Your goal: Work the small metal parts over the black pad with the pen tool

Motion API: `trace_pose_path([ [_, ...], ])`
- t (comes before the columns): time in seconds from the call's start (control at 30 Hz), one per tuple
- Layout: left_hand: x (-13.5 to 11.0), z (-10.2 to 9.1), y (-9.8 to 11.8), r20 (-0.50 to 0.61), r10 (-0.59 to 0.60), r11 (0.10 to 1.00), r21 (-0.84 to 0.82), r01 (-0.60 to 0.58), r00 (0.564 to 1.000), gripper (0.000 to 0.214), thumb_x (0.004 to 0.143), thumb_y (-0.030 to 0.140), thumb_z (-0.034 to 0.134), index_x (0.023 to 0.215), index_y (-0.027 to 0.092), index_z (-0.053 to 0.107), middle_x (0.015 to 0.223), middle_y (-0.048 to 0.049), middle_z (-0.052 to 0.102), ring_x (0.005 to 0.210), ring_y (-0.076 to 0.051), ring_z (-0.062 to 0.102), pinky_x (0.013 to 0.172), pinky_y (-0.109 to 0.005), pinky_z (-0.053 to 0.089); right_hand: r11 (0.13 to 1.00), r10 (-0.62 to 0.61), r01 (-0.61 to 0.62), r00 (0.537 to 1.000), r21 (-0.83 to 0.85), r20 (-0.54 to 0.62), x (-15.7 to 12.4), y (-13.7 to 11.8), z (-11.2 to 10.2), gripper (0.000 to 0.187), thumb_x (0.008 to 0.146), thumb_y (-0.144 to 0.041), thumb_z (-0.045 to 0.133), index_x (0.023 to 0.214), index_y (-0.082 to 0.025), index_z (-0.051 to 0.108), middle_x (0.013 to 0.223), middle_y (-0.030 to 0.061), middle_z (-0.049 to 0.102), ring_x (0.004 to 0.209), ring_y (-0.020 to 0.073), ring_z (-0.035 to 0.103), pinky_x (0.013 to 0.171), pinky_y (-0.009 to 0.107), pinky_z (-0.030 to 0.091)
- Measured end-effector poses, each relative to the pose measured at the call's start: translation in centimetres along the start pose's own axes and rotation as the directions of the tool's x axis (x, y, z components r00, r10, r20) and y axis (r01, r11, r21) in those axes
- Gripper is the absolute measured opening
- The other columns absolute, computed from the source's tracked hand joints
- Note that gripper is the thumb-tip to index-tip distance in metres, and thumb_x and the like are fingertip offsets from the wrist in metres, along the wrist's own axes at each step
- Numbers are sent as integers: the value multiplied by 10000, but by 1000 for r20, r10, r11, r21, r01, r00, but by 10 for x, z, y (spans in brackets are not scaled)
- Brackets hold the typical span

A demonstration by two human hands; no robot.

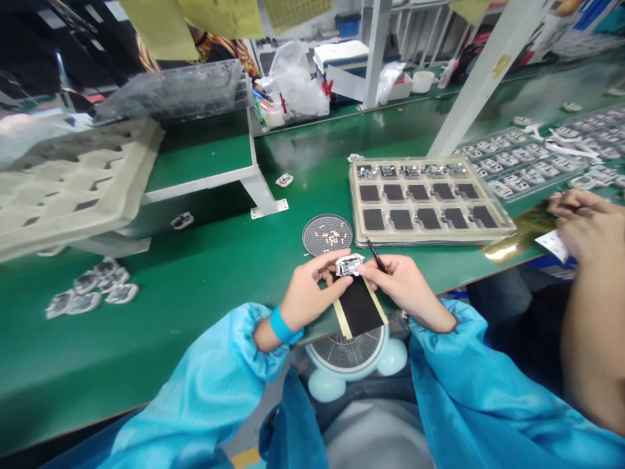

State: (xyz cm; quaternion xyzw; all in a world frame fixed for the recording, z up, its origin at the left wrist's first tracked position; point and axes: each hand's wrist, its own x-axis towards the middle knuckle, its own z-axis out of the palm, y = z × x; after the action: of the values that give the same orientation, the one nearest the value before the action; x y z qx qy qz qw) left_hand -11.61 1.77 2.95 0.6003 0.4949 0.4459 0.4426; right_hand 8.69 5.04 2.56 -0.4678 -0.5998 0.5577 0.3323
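My left hand (308, 291) pinches a small white electronic part (348, 265) between thumb and fingers. My right hand (401, 285) touches the same part with its fingertips and holds thin black tweezers (375, 255). Both hands hover over a black sheet with yellow edges (360, 307) at the near edge of the green table (205, 286). Just beyond them lies a round grey mesh dish (326, 234) with several tiny pale pieces in it. Behind it sits a beige tray (430, 202) with dark pockets, its back row filled with parts.
A co-worker's hands (583, 225) work at the right edge beside more filled trays (527, 159). Loose parts (90, 290) lie at the left. A raised shelf (205, 156) holds stacked trays (73, 182). A small fan (354, 365) sits below the table edge. A white post (483, 71) leans behind.
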Motion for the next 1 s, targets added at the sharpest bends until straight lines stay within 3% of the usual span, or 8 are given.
trace_pose_path([
  [0.17,-1,0,2,-70,73,994,92,-66,995,406,834,251,768,1234,186,740,1088,-72,776,671,-109,617,678,-269,552,1000,-21,22,999,4,-36,-1,1,2,374,824,-505,761,713,-176,623,651,-21,590,600,113,490,568,252,363],
  [0.27,-1,0,3,-20,-29,993,-112,26,999,439,804,273,807,1226,171,739,1103,-92,781,808,-160,708,745,-284,592,995,-78,83,992,50,-98,0,-1,5,311,763,-415,837,872,-196,645,796,-15,644,673,120,540,602,247,416],
  [0.4,1,-1,3,87,-147,920,-353,169,985,491,743,269,869,1199,147,735,1117,-115,784,990,-215,749,891,-312,607,977,-116,127,991,169,-74,1,-1,8,352,722,-355,874,971,-206,674,912,12,685,775,145,610,667,258,488],
  [0.67,1,-1,4,86,-157,912,-371,177,984,477,734,273,881,1174,151,743,1096,-112,790,986,-216,756,893,-311,613,946,-168,178,984,270,-59,3,2,10,308,698,-330,899,919,-207,725,866,9,735,824,165,679,810,306,553],
  [0.83,2,1,3,86,-160,898,-402,181,983,405,748,258,872,1117,146,747,1049,-103,797,903,-189,761,866,-300,614,964,-155,175,982,201,-111,1,4,12,290,702,-319,893,911,-198,732,855,10,737,770,160,665,763,300,543],
  [1.0,2,5,-1,59,-139,908,-392,151,988,365,785,293,839,1100,146,729,1054,-104,787,905,-200,753,864,-324,610,975,-174,183,981,127,-82,0,4,15,249,753,-320,845,933,-186,738,795,0,711,643,131,583,618,269,472],
])
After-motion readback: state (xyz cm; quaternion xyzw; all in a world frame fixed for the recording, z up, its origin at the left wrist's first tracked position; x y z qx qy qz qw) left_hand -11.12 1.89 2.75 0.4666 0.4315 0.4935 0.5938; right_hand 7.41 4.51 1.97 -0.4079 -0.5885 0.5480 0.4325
